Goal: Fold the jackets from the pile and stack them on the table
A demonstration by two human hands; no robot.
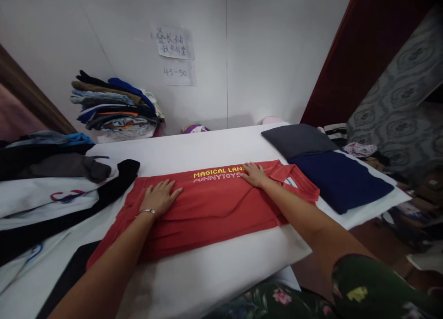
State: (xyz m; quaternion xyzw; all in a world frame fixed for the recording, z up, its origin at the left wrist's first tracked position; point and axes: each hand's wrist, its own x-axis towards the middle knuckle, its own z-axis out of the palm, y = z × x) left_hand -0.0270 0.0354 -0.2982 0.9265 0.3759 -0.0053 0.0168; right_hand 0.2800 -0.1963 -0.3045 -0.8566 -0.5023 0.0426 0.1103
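Observation:
A red collared shirt (pixel 207 208) lies spread lengthwise on the white table, its collar to the right. Yellow and white lettering reading "MAGICAL LAND FUNNYTOYS" runs along its far edge. My left hand (pixel 159 198) rests flat on the shirt's left part, fingers spread, a bracelet at the wrist. Near the collar, my right hand (pixel 254 174) lies flat with fingers apart, covering the end of the lettering. A few creases run across the fabric between both hands. Neither hand grips the cloth.
At right lie a folded dark grey garment (pixel 301 141) and a navy one (pixel 341 178). Loose black and white clothes (pixel 51 189) heap at left. A stack of folded clothes (pixel 116 102) stands by the wall, below paper notes (pixel 176 44). The white table's (pixel 221 143) back edge meets the wall.

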